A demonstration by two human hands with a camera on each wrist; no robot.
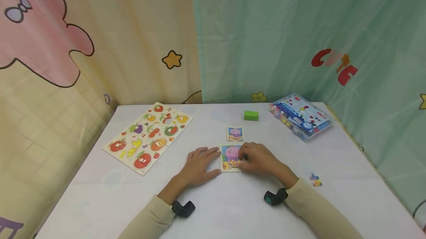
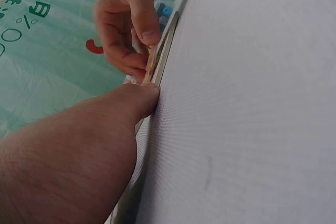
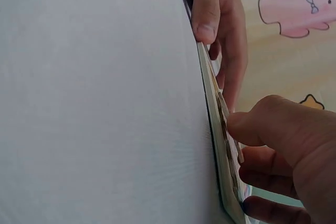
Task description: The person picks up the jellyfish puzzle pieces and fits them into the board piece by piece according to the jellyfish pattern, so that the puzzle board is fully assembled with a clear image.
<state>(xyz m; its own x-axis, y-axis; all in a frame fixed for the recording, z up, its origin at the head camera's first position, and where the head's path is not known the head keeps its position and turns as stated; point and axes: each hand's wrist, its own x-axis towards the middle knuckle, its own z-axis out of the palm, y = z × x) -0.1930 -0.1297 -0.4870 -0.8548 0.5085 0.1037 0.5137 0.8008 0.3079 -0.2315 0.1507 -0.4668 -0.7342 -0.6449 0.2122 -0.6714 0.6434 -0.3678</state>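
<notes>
A small square jigsaw board (image 1: 226, 169) with a pink octopus picture lies flat on the white table. My left hand (image 1: 200, 167) rests at its left edge, fingers stretched out and thumb tip at the lower left corner. Over the board's right side, my right hand (image 1: 260, 160) pinches a thin puzzle piece (image 3: 239, 153) between thumb and fingers, the piece tilted against the board's surface. My right fingers hide that part of the picture. Just beyond the board is a small octopus picture card (image 1: 235, 134). Two or so joined-looking loose puzzle pieces (image 1: 315, 180) lie right of my right wrist.
A fruit puzzle board (image 1: 148, 138) lies at the back left. At the back stands a green block (image 1: 251, 115), and a clear plastic case (image 1: 301, 116) of coloured beads sits at the back right. Printed curtains (image 1: 253, 39) hang behind the table.
</notes>
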